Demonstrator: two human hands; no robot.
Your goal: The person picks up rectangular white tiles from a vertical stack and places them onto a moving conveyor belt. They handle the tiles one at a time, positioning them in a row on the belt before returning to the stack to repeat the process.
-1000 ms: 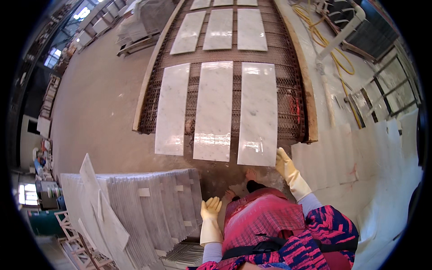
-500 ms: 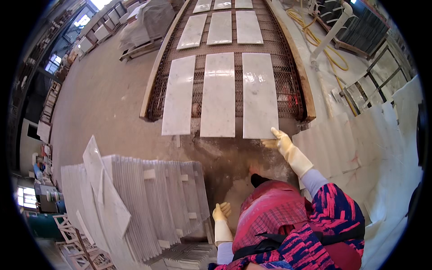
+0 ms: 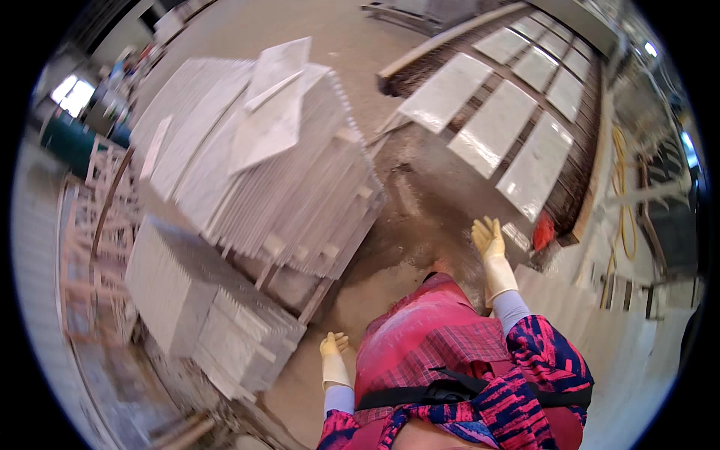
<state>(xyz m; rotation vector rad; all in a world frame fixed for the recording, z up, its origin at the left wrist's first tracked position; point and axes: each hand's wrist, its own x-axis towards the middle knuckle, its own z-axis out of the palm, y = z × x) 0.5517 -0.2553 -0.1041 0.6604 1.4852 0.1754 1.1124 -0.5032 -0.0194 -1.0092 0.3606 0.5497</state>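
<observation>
My right hand [image 3: 489,241], in a cream rubber glove, is raised with its fingers stretched and holds nothing. It is apart from the near end of a pale, glossy stone slab [image 3: 535,166], the nearest thing to it. That slab lies beside several others in rows on a mesh conveyor [image 3: 581,161]. My left hand [image 3: 334,354], gloved alike, hangs low beside my red apron [image 3: 401,322] with nothing in it; its fingers are apart. Ahead of it and to the left stands a tight row of upright slabs [image 3: 300,206], with a loose slab [image 3: 274,124] leaning on top.
A second, lower stack of slabs [image 3: 217,307] stands at the left, near a pinkish wooden frame [image 3: 105,240]. Wet floor [image 3: 405,217] lies between stacks and conveyor. A yellow hose [image 3: 619,187] runs along the far right. White corrugated sheets [image 3: 562,300] stand right of me.
The view has swung left, toward the upright slabs. My right hand has come off the corner of the nearest right slab on the conveyor. My left hand stays low and empty.
</observation>
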